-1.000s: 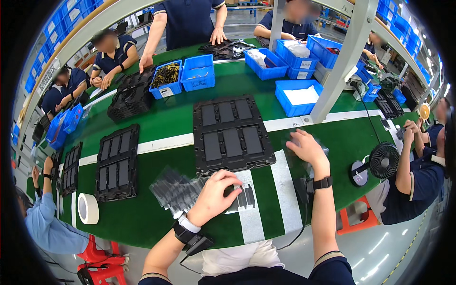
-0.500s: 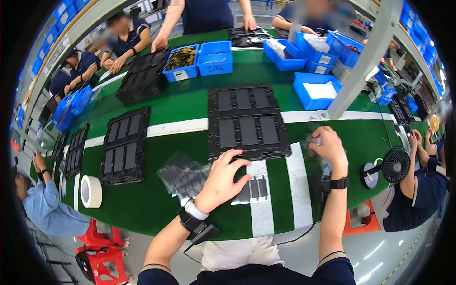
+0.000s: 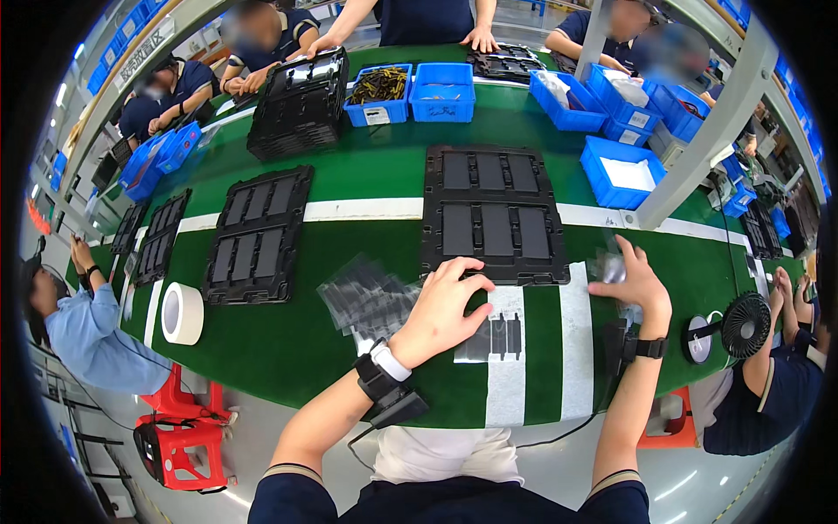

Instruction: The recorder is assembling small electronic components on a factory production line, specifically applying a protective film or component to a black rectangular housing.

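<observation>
My left hand [image 3: 447, 306] is open, its fingers spread at the near edge of a black tray [image 3: 494, 208] that holds several dark grey rectangular pieces. Below its thumb lies a clear sheet with dark strips [image 3: 504, 336], partly on a white band. A spread of clear plastic films [image 3: 367, 295] lies left of this hand, partly behind the wrist. Over on the right, my right hand [image 3: 642, 284] is open, thumb and fingers apart, beside some crumpled clear plastic [image 3: 608, 266]. Nothing shows gripped in either hand.
A second tray [image 3: 259, 236] and a white tape roll [image 3: 182, 313] lie to the left. Blue bins [image 3: 443, 105] and a tray stack [image 3: 297, 113] stand at the back. A grey post [image 3: 711, 131] rises at right, near a small black fan [image 3: 745, 325]. Co-workers surround the table.
The view has shifted, so the table sits further right in the picture. My right hand's fingers have opened away from the clear plastic. The left hand stays by the tray's near edge.
</observation>
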The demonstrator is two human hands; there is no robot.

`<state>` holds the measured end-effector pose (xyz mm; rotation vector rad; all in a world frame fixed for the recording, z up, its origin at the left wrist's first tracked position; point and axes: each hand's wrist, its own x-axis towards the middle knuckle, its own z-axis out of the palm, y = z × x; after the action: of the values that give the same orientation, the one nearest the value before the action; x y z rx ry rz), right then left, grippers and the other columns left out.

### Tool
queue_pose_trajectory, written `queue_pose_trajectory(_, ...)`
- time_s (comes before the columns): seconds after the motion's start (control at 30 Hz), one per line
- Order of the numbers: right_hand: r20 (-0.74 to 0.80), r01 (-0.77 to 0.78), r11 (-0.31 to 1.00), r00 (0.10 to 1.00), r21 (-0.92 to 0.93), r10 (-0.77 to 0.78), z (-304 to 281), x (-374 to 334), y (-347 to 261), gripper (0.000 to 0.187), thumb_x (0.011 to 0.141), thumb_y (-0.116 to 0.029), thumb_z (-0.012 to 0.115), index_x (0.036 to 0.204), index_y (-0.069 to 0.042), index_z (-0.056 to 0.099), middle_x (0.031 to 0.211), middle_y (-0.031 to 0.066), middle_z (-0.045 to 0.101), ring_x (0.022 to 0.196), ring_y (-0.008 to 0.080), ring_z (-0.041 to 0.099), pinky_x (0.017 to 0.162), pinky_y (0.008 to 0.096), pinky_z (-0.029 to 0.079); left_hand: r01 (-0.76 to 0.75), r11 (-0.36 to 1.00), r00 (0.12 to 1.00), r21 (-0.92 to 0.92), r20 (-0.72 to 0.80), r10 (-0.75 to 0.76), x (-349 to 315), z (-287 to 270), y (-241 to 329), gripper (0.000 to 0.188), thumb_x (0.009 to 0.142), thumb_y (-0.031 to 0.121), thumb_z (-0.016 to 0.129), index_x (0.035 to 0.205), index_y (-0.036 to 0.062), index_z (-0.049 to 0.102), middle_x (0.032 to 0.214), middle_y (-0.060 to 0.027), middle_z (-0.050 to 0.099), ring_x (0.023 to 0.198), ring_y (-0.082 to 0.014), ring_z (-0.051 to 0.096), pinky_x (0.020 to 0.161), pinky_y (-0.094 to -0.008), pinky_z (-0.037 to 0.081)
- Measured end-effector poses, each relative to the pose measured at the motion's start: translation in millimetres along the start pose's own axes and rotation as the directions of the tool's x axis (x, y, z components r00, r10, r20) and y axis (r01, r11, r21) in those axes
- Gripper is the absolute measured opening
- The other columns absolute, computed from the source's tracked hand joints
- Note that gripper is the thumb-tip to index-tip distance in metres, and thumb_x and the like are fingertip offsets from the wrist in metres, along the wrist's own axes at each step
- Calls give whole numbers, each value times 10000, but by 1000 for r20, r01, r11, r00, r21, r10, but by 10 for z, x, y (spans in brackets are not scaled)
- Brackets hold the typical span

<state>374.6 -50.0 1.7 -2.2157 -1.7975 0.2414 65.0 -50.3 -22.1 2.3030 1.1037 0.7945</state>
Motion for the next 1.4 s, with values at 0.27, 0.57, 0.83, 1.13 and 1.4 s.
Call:
queue_pose_trajectory(0.27, 81, 23, 995, 997, -97, -15, -54, 25, 103, 869, 548, -200, 773, 1310, -154, 359, 1255, 188, 425, 1186, 387, 344, 980, 416, 336, 191, 873, 979, -449, 17, -205, 155, -132, -132, 227, 748, 131, 665, 962, 67, 626, 958, -49, 622, 908, -148, 576, 773, -286, 439)
queue_pose_trajectory(0.57, -74, 65, 995, 995, 72, -59, 89, 175, -36, 435, 672, -194, 686, 1074, -115, 540, 1139, 93, 527, 1015, 308, 504, 821, 414, 435, 248, 457, 903, -854, 33, -429, 191, -394, -286, 199, 832, 182, 585, 984, 54, 585, 944, -23, 606, 903, -105, 567, 772, -227, 418)
queue_pose_trajectory(0.83, -127, 75, 985, 987, -158, -95, 180, 149, -96, 422, 732, -283, 648, 1097, -98, 545, 1103, 89, 550, 988, 299, 523, 809, 415, 444, 75, 166, 821, -983, -34, -570, 182, -435, -372, 202, 838, 172, 567, 1014, 73, 546, 940, -12, 587, 851, -102, 554, 737, -244, 419)
queue_pose_trajectory(1.13, -290, 457, 889, 852, 8, -435, -51, -108, -814, 186, 704, -119, 672, 854, -32, 604, 887, 130, 585, 877, 287, 550, 740, 377, 434, -143, 41, 718, -989, -132, -683, 169, -502, -489, 209, 802, 214, 593, 965, 95, 539, 831, 20, 523, 739, -87, 490, 674, -245, 398)
queue_pose_trajectory(1.4, 458, 502, 645, 456, 576, -763, 265, -647, -1906, 409, 745, -430, 650, 768, -21, 648, 712, 94, 620, 623, 208, 604, 564, 290, 477, -281, -25, 642, -959, -169, -748, 197, -510, -516, 116, 785, 205, 578, 830, 130, 501, 737, 31, 480, 654, -87, 447, 621, -244, 365)
